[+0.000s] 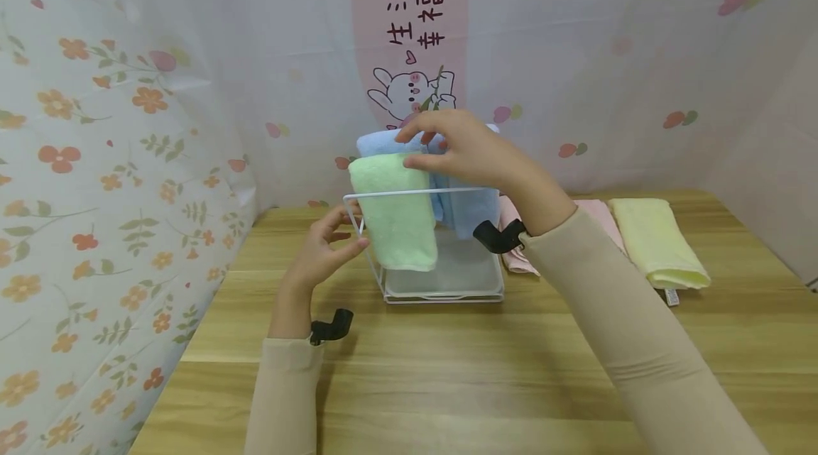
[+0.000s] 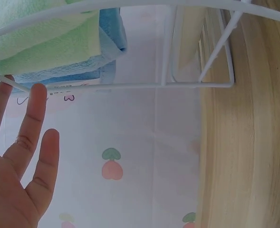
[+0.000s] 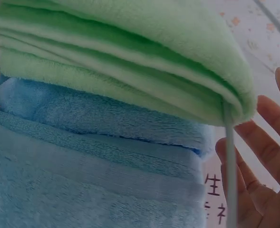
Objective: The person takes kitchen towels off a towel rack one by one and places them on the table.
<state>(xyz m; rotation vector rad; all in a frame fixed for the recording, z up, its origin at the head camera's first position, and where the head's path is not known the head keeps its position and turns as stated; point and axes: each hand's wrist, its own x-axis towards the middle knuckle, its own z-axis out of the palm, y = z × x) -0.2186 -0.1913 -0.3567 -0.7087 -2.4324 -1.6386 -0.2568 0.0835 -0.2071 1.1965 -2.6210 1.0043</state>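
A folded light green towel (image 1: 399, 224) hangs over the top front wire of a white wire rack (image 1: 441, 300). Behind it, folded blue towels (image 1: 474, 208) drape in the same rack. My left hand (image 1: 319, 245) is at the rack's left side; in the left wrist view its extended fingers (image 2: 33, 109) come up to a side wire. My right hand (image 1: 469, 150) arches over the green towel from the right, thumb and fingertips close at its top edge. In the right wrist view, its spread fingers (image 3: 265, 142) lie beside the towel's fold without pinching it.
A whitish tray (image 1: 460, 270) forms the rack's base. Right of the rack, pink towels (image 1: 603, 219) lie partly behind my right forearm, and a folded yellow towel (image 1: 658, 242) lies farther right on the wooden table (image 1: 447, 370). A printed curtain (image 1: 275, 50) hangs behind.
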